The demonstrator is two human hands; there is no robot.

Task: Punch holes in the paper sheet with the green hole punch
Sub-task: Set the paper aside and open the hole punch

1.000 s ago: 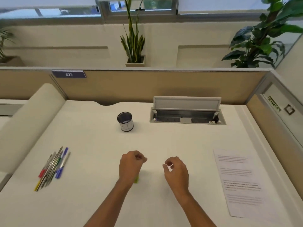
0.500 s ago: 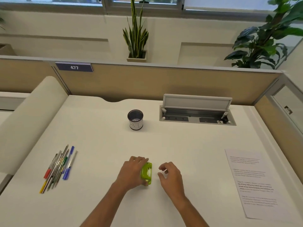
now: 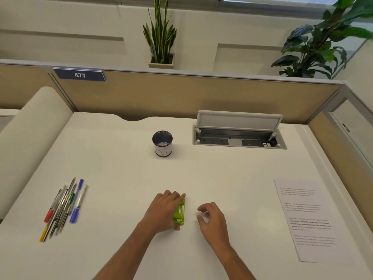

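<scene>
The small green hole punch (image 3: pixel 179 213) rests on the white desk near its front middle, tipped so its metal underside faces right. My left hand (image 3: pixel 163 211) wraps around its left side, fingers over the far end and thumb at the near end. My right hand (image 3: pixel 213 218) hovers just to the right of the punch, a short gap away, fingers curled and apart, holding nothing. The printed paper sheet (image 3: pixel 306 219) lies flat at the desk's right side, well away from both hands.
A bundle of pens and pencils (image 3: pixel 63 207) lies at the left. A dark pen cup (image 3: pixel 162 143) stands at the back middle, beside an open cable tray (image 3: pixel 239 135). A beige partition (image 3: pixel 181 93) closes the back and right.
The punch was hidden under my left hand a second ago; now it shows, turned on its side in that hand. My right hand has drawn slightly away to the right.
</scene>
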